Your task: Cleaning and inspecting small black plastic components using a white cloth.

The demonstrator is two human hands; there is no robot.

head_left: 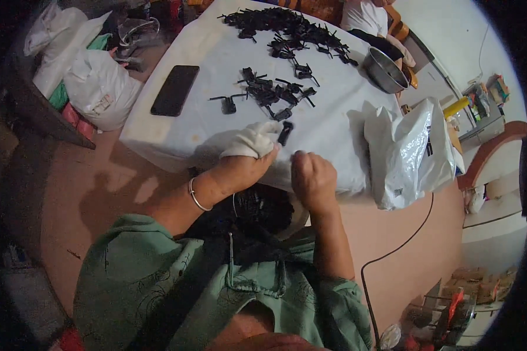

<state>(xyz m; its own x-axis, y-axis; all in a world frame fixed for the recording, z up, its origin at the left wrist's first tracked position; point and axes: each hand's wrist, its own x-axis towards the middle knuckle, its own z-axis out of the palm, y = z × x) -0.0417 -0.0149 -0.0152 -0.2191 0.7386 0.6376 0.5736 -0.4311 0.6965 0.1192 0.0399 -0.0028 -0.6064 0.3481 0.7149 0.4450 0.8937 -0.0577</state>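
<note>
My left hand (249, 165) is over the near edge of the table, with a bracelet on its wrist. A crumpled white cloth (253, 140) covers its fingers; whether it is a glove or a loose rag I cannot tell. A small black plastic part (285, 133) sticks up from between its thumb and the covered fingers. Just to the right, my right hand (314, 178) is closed, its thumb and fingers pressed together. What it grips, if anything, is hidden. Ahead of both hands lies a loose cluster of similar black parts with thin arms (269, 90).
A larger heap of black parts (287, 29) spreads over the far end of the white-covered table (211, 137). On the left lies a dark phone (175, 90). A metal bowl (386, 70) and a white plastic bag (407, 155) stand on the right. Another person (366, 20) sits beyond.
</note>
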